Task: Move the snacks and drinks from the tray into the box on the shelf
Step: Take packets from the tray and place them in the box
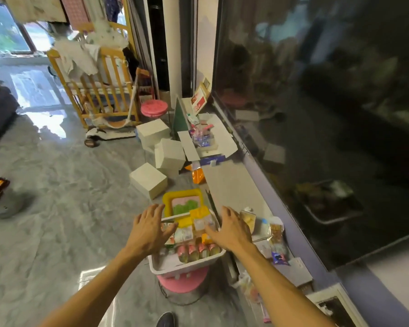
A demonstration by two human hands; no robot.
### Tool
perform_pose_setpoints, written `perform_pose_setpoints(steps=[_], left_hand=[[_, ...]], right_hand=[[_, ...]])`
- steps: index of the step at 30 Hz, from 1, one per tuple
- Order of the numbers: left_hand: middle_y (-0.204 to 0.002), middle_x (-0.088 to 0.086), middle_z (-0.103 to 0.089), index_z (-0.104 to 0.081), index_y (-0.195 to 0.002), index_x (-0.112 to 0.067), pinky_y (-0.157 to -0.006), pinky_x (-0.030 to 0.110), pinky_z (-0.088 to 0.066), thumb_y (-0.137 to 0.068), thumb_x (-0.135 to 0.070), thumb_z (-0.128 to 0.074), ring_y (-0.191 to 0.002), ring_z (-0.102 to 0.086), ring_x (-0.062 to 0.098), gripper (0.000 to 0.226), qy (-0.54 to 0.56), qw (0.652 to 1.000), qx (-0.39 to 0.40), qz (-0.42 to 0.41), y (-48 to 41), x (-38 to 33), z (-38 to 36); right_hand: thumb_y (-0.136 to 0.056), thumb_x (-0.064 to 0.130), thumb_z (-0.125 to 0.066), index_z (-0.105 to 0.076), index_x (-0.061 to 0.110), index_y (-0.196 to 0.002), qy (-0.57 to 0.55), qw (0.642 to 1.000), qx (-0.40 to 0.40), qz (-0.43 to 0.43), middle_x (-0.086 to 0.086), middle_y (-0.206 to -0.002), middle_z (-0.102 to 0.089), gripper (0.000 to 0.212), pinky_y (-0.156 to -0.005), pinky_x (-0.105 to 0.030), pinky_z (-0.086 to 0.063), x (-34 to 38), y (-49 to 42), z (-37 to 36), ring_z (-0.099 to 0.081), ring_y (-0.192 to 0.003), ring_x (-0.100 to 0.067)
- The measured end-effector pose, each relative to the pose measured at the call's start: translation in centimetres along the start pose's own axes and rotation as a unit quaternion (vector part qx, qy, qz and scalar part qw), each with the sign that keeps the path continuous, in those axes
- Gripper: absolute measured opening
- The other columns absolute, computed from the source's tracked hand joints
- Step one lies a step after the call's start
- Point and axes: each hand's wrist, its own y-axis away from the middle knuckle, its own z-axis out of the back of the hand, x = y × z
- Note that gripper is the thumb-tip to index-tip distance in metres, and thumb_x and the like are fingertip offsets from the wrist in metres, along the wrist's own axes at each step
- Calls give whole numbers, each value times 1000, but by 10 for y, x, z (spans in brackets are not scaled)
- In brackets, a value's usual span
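Observation:
A white tray [172, 270] rests on a pink stool [183, 283] below me. It holds yellow snack packets [200, 214], white sachets [183, 233] and a row of small pink-capped drink bottles [196, 252]. My left hand [149, 230] hovers over the tray's left side, fingers spread, holding nothing. My right hand [232, 230] hovers over the tray's right side, also spread with nothing in it. Farther along the grey shelf [232, 185] stands an open white box [222, 140] with several wrapped snacks [202, 135] inside.
Loose snack packets [275, 232] lie on the shelf right of the tray. A yellow-rimmed tray [168, 199] sits beyond the white one. White cubes [149, 180] stand on the floor to the left. A dark glass panel [328, 114] runs along the right.

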Motion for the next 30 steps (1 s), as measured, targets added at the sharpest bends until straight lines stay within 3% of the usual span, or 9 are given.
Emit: perform_pose_setpoints(steps=[6,10,15,18,21,23,26,30], left_hand=[[-157,3,-46,-36,-157,-25,-115,50,-37,-83,-90,-31,-141,-47,26,98,-23,996,88,6,-67,50,-61],[-156,1,-45,-35,-156,-26,-112,49,-38,-72,-94,-36,-139,-48,25,108,-34,988,145,47,-93,93,-129],[-169,3,-27,-19,-164,-26,-123,51,-26,-73,-91,-56,-153,-29,27,118,-95,971,212,60,-118,145,-232],[-176,3,0,2,-167,-31,-127,56,-13,-71,-85,-65,-161,-8,30,130,-121,965,231,40,-130,172,-288],[-174,2,19,14,-165,-35,-127,64,-6,-68,-80,-72,-161,11,33,137,-146,965,218,4,-138,197,-336],[-174,5,17,9,-166,-34,-124,66,-10,-68,-75,-78,-160,10,38,138,-166,966,195,-16,-141,208,-358],[-175,11,-1,-8,-168,-29,-120,68,-29,-76,-59,-83,-159,-5,44,123,-150,975,163,-24,-140,213,-374],[-171,17,-21,-28,-165,-21,-111,66,-43,-70,-30,-95,-154,-22,49,117,-142,978,152,-26,-141,208,-368]], right_hand=[[-87,74,-57,-32,16,-158,6,997,71,-43,-10,-157,-48,95,-108,-44,-45,-10,-59,-67,-48,-141,-32],[-84,76,-57,-34,17,-156,13,990,133,-51,-9,-158,-46,96,-109,-43,-46,-30,-99,-137,-49,-140,-32],[-87,66,-62,-27,18,-161,50,982,182,20,-8,-163,-37,94,-113,-48,-42,-41,-153,-241,-41,-144,-33],[-95,51,-66,-19,18,-165,67,974,205,62,-10,-171,-17,91,-119,-52,-37,-38,-181,-303,-29,-153,-35],[-96,36,-70,-18,23,-165,98,966,221,92,-11,-171,-12,87,-122,-51,-35,-39,-200,-356,-17,-157,-37],[-99,23,-65,-15,24,-165,115,963,220,102,-16,-172,-8,83,-123,-55,-33,-41,-209,-379,-9,-159,-43],[-107,10,-49,-9,26,-168,109,968,200,105,-20,-175,2,75,-125,-56,-28,-44,-217,-394,1,-160,-47],[-109,6,-42,-15,25,-168,71,973,189,111,-19,-175,-6,68,-125,-51,-29,-48,-223,-393,-14,-159,-44]])
